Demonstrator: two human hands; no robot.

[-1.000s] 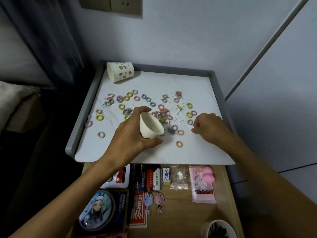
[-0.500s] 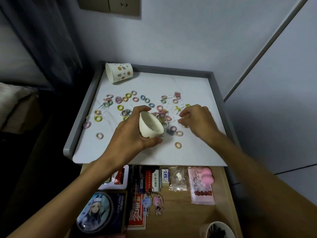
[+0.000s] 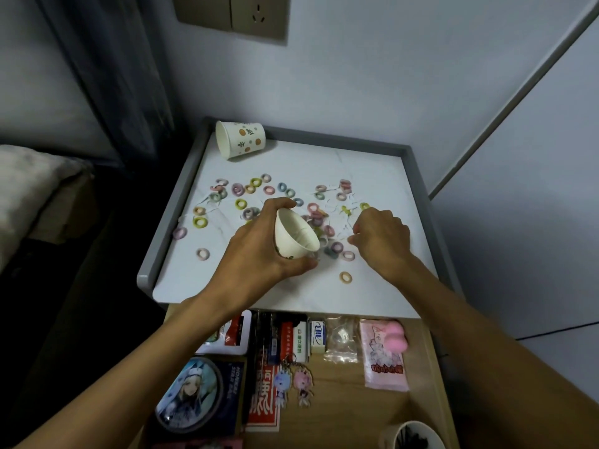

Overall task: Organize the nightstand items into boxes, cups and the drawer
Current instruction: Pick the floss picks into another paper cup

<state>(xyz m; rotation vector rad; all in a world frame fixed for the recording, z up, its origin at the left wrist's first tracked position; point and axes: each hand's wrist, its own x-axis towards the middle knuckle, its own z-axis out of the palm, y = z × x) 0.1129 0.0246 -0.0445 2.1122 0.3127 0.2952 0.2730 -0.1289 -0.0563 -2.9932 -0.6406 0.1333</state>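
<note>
Small white cup (image 3: 296,234) near the middle of the bench (image 3: 372,176), gripped round its wall by the left hand (image 3: 256,254), thumb on the near side and fingers over the far side. Tilted, mouth turned up and to the right, base hidden in the palm. Just right of the mouth, the right hand (image 3: 381,239), knuckles up, fingers curled, tips low among the rings (image 3: 200,221); whether pinching one or not, impossible to tell.

Rings in many pale colours scattered across the white top, thickest between and beyond the two hands, a looser spread to the left, a few single ones nearer the front edge. At the far left corner, a spotted paper cup (image 3: 241,140) lying on its side, mouth to the left, against the grey raised rim.

Below the near edge, an open drawer (image 3: 343,400) with a wooden floor. Inside, from the left: a round badge (image 3: 191,392) with a cartoon figure, small boxes and an eraser (image 3: 317,333), two keychains (image 3: 293,384), a clear bag (image 3: 340,340), a pink packet (image 3: 384,354). At the near right corner, part of a mug (image 3: 413,435). On the far wall, a wall socket (image 3: 259,14).
</note>
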